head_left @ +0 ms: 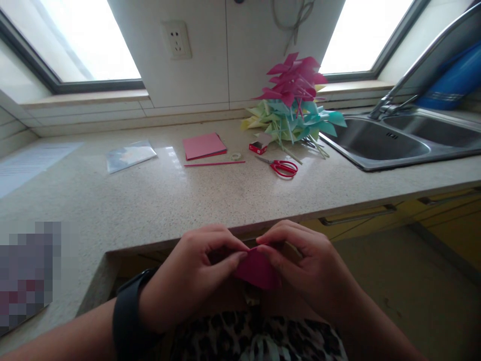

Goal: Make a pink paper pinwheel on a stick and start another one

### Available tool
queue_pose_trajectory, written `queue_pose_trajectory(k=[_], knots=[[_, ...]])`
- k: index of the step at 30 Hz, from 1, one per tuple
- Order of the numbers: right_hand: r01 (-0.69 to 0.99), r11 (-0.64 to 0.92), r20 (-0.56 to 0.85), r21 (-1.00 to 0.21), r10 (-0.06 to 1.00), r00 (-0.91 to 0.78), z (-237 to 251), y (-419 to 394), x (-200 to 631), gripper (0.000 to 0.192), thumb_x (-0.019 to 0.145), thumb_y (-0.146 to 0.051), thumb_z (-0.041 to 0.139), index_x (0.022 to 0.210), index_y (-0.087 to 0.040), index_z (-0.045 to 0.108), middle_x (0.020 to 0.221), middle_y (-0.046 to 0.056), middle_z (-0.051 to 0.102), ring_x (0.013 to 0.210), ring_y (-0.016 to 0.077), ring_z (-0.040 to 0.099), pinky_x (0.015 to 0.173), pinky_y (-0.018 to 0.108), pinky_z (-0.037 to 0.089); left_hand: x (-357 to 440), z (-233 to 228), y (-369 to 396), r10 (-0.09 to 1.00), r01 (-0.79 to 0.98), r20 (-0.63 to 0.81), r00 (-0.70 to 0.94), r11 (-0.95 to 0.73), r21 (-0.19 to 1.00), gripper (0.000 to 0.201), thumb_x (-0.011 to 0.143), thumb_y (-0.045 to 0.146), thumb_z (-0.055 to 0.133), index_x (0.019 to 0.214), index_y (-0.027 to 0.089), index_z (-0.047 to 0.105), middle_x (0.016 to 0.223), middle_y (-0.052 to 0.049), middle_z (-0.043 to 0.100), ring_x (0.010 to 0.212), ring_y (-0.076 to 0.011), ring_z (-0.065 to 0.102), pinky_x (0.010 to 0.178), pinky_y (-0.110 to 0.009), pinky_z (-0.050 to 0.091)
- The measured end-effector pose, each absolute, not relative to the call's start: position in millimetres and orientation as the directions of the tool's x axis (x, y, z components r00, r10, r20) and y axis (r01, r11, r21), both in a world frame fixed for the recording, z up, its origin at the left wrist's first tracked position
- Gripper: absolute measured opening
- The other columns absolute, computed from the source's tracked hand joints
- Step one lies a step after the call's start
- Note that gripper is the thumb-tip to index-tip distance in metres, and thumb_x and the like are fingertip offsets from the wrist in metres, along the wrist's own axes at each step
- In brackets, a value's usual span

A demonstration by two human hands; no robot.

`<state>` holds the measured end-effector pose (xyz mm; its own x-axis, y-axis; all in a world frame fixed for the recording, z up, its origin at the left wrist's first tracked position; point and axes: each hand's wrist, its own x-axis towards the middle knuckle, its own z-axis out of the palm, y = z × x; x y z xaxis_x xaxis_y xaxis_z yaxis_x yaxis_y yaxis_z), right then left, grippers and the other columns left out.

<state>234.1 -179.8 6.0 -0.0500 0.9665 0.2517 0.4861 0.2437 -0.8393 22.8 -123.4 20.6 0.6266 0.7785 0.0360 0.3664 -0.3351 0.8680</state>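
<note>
Both hands meet in front of the counter's near edge, pinching a small folded piece of magenta paper [256, 271]. My left hand [195, 273], with a black watch on the wrist, grips the paper's left side with thumb and forefinger. My right hand [304, 265] grips its upper right edge. The paper hangs over my lap, below the countertop [150, 200]. Further back on the counter lie a stack of pink paper sheets [203, 146], a thin pink stick [214, 163] and red-handled scissors [281, 167].
A pile of finished paper pinwheels [295, 100] in pink, teal and yellow stands beside a steel sink [391, 143] with a tap. A small tape roll [236, 156], a red box [257, 147], a plastic sleeve [130, 155] and a printed sheet [30, 163] lie on the counter.
</note>
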Motion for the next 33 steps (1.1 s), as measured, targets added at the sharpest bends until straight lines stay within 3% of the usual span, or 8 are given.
queue_pose_trajectory(k=[5,11,19,25,30,33], knots=[[0.366,0.105,0.116,-0.925,0.993,0.008,2,-179,235,0.009,0.091,-0.029,0.066,0.089,-0.025,0.074,0.084,0.0,0.072,0.075,0.0143,0.064,0.064,0.025,0.049,28,21,-127,0.836,0.317,-0.089,0.542,-0.105,0.943,0.016,0.088,0.033,0.068,0.085,0.02,0.078,0.081,-0.005,0.075,0.077,-0.0199,0.065,0.068,-0.026,0.048],[0.299,-0.013,0.005,-0.954,0.998,0.059,0,-178,235,0.017,0.09,-0.034,0.067,0.08,-0.023,0.074,0.072,-0.001,0.068,0.067,0.0133,0.059,0.057,0.024,0.043,29,17,-128,0.818,0.295,-0.214,0.534,0.057,0.954,0.021,0.087,0.037,0.07,0.089,0.018,0.078,0.083,-0.005,0.076,0.077,-0.0188,0.064,0.067,-0.026,0.047],[0.284,-0.104,-0.104,-0.953,0.994,0.014,-2,-173,238,0.023,0.089,-0.041,0.066,0.083,-0.021,0.074,0.073,0.001,0.067,0.065,0.0131,0.053,0.055,0.024,0.04,28,11,-127,0.826,0.222,-0.285,0.486,0.198,0.955,0.027,0.083,0.043,0.073,0.087,0.017,0.077,0.077,-0.004,0.074,0.066,-0.0142,0.058,0.057,-0.022,0.042],[0.252,-0.132,-0.115,-0.959,0.99,0.08,-3,-172,237,0.03,0.087,-0.043,0.066,0.069,-0.019,0.066,0.063,-0.001,0.059,0.058,0.0116,0.046,0.051,0.024,0.035,28,8,-126,0.812,0.209,-0.333,0.479,0.263,0.942,0.03,0.082,0.045,0.076,0.093,0.016,0.079,0.077,-0.005,0.074,0.065,-0.013,0.057,0.056,-0.02,0.042],[0.28,-0.092,-0.094,-0.956,0.996,0.004,-3,-167,242,0.025,0.087,-0.043,0.066,0.082,-0.02,0.075,0.074,0.002,0.069,0.065,0.0135,0.054,0.057,0.025,0.04,27,7,-122,0.815,0.123,-0.357,0.457,0.34,0.932,0.033,0.079,0.045,0.079,0.093,0.015,0.078,0.08,-0.006,0.075,0.067,-0.0137,0.06,0.059,-0.022,0.044],[0.303,-0.099,-0.101,-0.948,0.995,0.009,-5,-166,246,0.026,0.088,-0.042,0.066,0.079,-0.02,0.074,0.071,0.001,0.068,0.064,0.0133,0.055,0.057,0.025,0.041,27,5,-120,0.82,0.104,-0.372,0.436,0.365,0.925,0.034,0.077,0.046,0.081,0.092,0.015,0.078,0.079,-0.006,0.075,0.066,-0.0129,0.06,0.059,-0.021,0.044]])
